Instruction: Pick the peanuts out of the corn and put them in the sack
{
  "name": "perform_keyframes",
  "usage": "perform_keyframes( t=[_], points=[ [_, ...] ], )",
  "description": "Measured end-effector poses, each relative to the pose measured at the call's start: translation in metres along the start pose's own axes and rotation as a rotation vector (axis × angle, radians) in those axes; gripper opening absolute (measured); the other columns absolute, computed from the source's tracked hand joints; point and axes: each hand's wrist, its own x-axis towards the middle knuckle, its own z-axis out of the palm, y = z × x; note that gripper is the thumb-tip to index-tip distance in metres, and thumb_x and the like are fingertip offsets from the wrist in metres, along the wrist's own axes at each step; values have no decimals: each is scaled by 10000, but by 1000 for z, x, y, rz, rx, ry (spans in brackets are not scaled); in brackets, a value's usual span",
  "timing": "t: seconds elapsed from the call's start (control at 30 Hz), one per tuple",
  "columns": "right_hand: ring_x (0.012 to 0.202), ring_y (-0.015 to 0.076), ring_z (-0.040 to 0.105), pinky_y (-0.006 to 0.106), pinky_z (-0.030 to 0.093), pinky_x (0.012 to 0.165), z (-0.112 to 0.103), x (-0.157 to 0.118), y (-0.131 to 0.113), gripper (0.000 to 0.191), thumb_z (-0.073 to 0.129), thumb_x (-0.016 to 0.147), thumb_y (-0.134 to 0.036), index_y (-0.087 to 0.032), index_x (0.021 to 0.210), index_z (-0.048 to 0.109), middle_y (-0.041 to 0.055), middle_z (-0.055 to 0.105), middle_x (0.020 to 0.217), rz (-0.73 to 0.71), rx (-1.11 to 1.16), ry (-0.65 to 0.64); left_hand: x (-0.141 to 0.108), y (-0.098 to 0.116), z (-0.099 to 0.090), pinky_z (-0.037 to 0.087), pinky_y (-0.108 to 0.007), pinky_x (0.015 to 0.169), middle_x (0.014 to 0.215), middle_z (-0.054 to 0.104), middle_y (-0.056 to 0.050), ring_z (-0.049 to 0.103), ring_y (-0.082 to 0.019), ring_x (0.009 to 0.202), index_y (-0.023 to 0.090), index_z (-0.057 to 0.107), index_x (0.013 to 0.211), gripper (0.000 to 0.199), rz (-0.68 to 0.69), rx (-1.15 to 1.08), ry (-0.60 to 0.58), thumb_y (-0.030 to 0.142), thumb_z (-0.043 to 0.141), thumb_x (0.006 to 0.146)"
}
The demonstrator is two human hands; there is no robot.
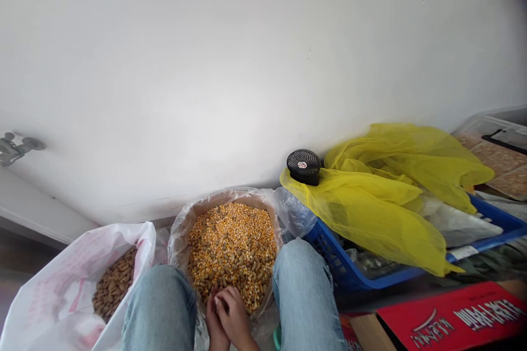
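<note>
Head view: clear plastic bag between the knees, top open, brownish inner wall showing at the far edge, full of yellow-orange corn kernels with brown nut-like pieces mixed in. Kernels glossy, some paler, dense toward the far edge; brown pieces oval, dull, thickest toward the near edge by the hands. White bag with faint pink print to its left, mouth open, a pile of only brown pieces near its right edge, partly cut off by the left knee. Blue basket to the right, beyond the right knee, slatted side, clear plastic packaging inside toward the near edge, white plastic bag at its right part, yellow mesh cloth draped across and over the near edge. Black fan by the basket's far left corner, against the mesh. Red box with white lettering in front of the basket, brown cardboard at its left end. Clear-sided bin past the basket's far right corner, orange-brown stuff in it. Left hand and right hand meet at the bag's near edge, just over the mix, forearms coming up from below. Right hand overlaps the left, fingers of both bent inward and bunched together, tips touching or nearly so; can't tell if a piece is pinched between them.
</note>
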Motion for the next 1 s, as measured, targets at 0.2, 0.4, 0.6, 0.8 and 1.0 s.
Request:
perform_keyframes(
  t=[0.2,0.4,0.6,0.8,1.0],
  points=[
    [915,184,471,319,351,799,-11,14,32,246,358,785,-211,-212,921,562,70,539,946,87,-231,219,-16,1,9,454,-239,612,663,586,-22,573,-112,607,174,568,750,178,-122,-167,-3,130,396,738],
    [916,249,493,377,354,755,-7,11,60,360,357,693,-91,-214,937,592,94,564,956,313,-600,118,-18,1,9,466,-252,643,667,585,-22,573,-109,613,163,559,774,160,-83,-149,-14,130,408,731],
    [844,251,530,370,358,706,-5,9,56,292,365,707,-144,-224,845,610,79,601,854,298,-618,42,-16,0,8,464,-242,634,676,581,-21,569,-101,620,168,566,764,176,-77,-136,-10,129,396,737],
    [791,205,557,321,356,698,-5,8,58,291,332,731,-137,-215,801,603,58,622,802,242,-482,37,-13,-1,5,465,-246,644,679,587,-21,571,-104,622,172,577,750,177,-70,-118,-33,129,407,722],
    [835,220,550,335,363,729,-3,5,57,300,346,712,-126,-200,834,610,73,612,838,262,-436,10,-17,1,9,467,-246,613,649,585,-27,571,-106,598,166,570,742,187,-100,-153,-18,129,387,745]
  ],
)
